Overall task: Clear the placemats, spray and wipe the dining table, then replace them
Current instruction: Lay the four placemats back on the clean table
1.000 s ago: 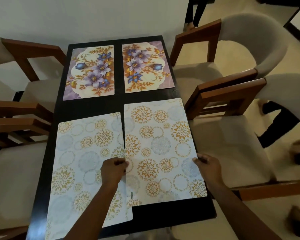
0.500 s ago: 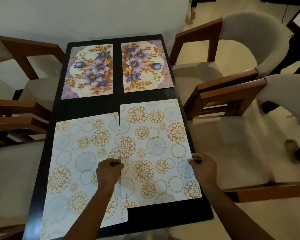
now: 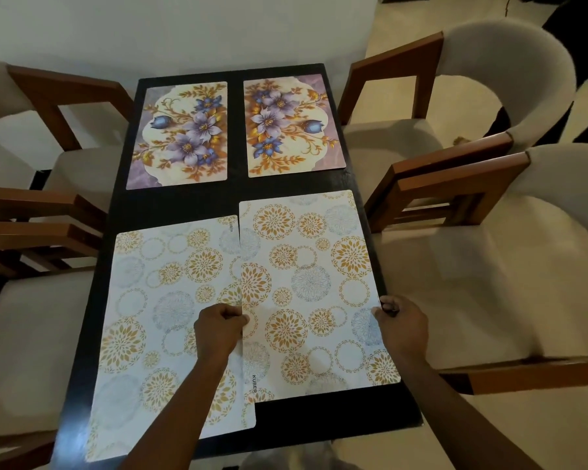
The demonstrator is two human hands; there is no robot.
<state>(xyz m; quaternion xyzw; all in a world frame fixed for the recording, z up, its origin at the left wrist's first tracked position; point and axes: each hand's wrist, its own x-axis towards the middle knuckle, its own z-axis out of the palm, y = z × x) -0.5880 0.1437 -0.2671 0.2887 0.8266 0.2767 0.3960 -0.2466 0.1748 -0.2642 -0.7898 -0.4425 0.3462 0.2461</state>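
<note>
Risk: the thin white placemat with gold and blue circle print (image 3: 314, 266) overlaps its matching neighbour (image 3: 157, 300); a careless lift could drag that one askew. Left hand (image 3: 219, 329) pinches its left edge and right hand (image 3: 403, 329) its right edge. The mat lies flat, near right on the black tabletop (image 3: 336, 415), and looks stiff and slightly glossy.

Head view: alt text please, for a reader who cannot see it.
The left hand and right hand grip the side edges of the near-right white placemat with gold and blue circles, which overlaps a matching left placemat on a black dining table. Two purple floral placemats lie at the far end; beige-cushioned wooden chairs stand around.
</note>
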